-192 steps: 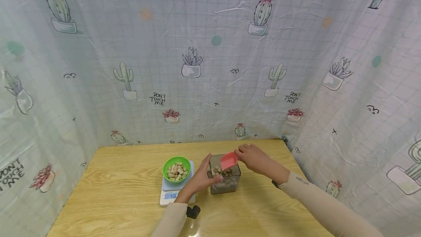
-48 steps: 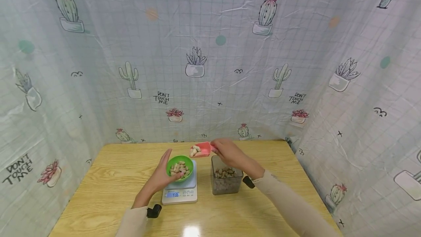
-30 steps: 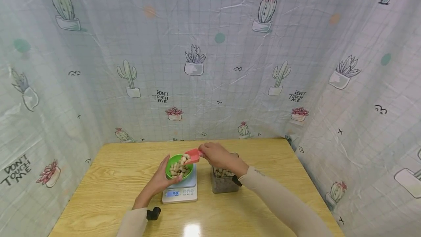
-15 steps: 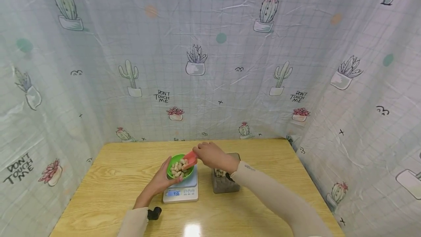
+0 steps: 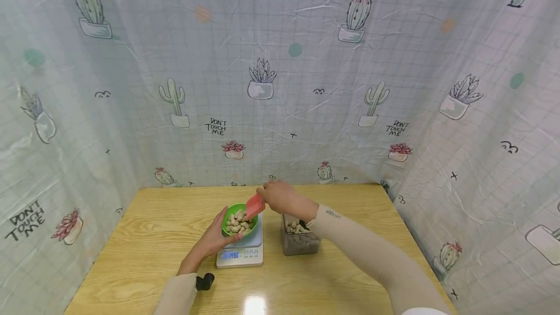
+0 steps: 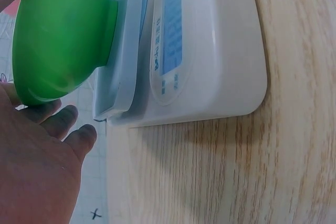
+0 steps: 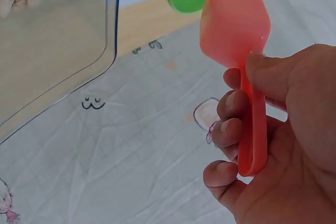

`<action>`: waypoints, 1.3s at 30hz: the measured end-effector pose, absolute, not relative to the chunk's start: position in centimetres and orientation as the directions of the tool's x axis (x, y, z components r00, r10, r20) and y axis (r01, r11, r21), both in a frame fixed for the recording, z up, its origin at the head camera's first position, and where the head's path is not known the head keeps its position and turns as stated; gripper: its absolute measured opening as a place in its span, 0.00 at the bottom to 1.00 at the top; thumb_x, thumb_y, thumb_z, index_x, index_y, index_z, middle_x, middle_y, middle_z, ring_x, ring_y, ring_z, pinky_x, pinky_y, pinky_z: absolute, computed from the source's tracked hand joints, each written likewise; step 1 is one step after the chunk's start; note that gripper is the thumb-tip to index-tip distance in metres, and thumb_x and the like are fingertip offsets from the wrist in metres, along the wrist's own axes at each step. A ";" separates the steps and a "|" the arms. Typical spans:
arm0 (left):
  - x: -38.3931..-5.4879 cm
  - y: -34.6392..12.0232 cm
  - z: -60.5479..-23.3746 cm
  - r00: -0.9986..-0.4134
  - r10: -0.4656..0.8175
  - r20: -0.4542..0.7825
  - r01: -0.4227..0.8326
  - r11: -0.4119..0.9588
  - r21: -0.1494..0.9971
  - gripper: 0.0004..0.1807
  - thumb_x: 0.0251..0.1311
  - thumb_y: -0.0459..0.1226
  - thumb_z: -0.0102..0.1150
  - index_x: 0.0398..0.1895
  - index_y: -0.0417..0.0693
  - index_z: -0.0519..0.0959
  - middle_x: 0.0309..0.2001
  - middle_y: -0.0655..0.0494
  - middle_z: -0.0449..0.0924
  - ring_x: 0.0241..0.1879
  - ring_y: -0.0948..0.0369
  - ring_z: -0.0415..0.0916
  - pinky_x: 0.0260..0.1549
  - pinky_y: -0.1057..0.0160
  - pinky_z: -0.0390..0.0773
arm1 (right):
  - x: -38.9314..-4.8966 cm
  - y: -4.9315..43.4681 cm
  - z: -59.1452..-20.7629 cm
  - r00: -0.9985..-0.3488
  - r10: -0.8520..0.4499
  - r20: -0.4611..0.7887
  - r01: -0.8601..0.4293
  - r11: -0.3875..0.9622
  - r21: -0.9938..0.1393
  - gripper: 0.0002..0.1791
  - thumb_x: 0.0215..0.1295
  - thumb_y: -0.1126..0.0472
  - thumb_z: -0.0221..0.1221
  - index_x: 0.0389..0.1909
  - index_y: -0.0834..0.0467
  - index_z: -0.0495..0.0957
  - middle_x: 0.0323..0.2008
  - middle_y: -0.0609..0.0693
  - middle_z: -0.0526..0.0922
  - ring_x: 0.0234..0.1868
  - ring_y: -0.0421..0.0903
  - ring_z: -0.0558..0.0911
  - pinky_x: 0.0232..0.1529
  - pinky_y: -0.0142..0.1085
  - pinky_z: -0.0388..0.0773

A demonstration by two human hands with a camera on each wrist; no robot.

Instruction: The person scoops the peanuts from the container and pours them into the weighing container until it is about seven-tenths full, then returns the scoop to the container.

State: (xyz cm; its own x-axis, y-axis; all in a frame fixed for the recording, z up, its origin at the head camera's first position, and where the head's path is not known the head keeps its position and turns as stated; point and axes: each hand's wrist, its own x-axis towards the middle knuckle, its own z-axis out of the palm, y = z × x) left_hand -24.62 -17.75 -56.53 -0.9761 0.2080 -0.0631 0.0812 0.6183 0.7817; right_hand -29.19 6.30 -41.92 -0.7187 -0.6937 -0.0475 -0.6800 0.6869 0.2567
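Observation:
My left hand (image 5: 213,238) steadies a green bowl (image 6: 63,30), its thumb and fingers spread round opposite sides of the rim. Peanuts (image 5: 238,222) in their shells lie heaped inside. The bowl rests on the platform of a white digital kitchen scale (image 5: 251,260), whose blue display is lit. A pinkish-red scoop (image 7: 236,22) is tipped down over the bowl's right side, its lip close to the peanuts. My right hand (image 5: 282,198) grips the scoop's handle, with fingers wrapped round it and the thumb along its top. The inside of the scoop is mostly turned away in the right wrist view.
To the right of the scale stands a clear, smoky square container (image 5: 302,247) with more peanuts, partly under my right forearm. All of it sits on a wood-grain table (image 5: 144,247). A cactus-print curtain (image 5: 280,111) hangs behind and at both sides.
The scoop came from the container over to the bowl, tilted, and its peanuts went in. The left hand moved from the container to the bowl. The display now shows a higher number.

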 end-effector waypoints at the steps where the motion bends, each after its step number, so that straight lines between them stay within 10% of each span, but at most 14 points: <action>1: -24.6 -17.7 -56.5 -0.976 0.208 -0.063 0.082 0.620 0.781 0.63 0.52 0.56 0.70 0.79 0.43 0.39 0.78 0.34 0.41 0.75 0.34 0.45 0.66 0.30 0.55 | -29.2 6.5 -41.8 -0.719 -0.693 -0.049 -0.680 0.687 0.254 0.12 0.72 0.59 0.56 0.53 0.50 0.77 0.44 0.47 0.83 0.45 0.44 0.83 0.46 0.39 0.81; 25: -24.2 -16.3 -52.5 -0.981 0.180 0.080 0.175 0.617 0.767 0.50 0.66 0.53 0.57 0.80 0.51 0.37 0.80 0.43 0.34 0.76 0.36 0.42 0.67 0.29 0.52 | -28.4 15.1 -43.3 -0.767 -0.594 0.244 -0.639 0.740 -0.209 0.09 0.76 0.59 0.50 0.48 0.56 0.76 0.40 0.50 0.81 0.41 0.46 0.79 0.41 0.40 0.76; 39: -22.7 -14.9 -48.5 -0.944 0.254 0.208 0.326 0.648 0.688 0.48 0.67 0.56 0.54 0.80 0.55 0.40 0.81 0.48 0.33 0.77 0.40 0.41 0.65 0.29 0.56 | -25.3 20.4 -44.3 -0.789 -0.533 0.305 -0.603 0.768 -0.217 0.09 0.75 0.59 0.51 0.48 0.57 0.77 0.39 0.48 0.80 0.39 0.44 0.78 0.40 0.40 0.76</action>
State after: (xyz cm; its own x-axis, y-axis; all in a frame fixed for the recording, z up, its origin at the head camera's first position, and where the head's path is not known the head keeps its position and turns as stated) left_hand -22.70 -14.94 -48.47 -0.9444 0.2543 0.2085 0.3264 0.6484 0.6878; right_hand -25.35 20.42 -44.29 -0.7889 -0.5335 0.3051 -0.6030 0.7677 -0.2169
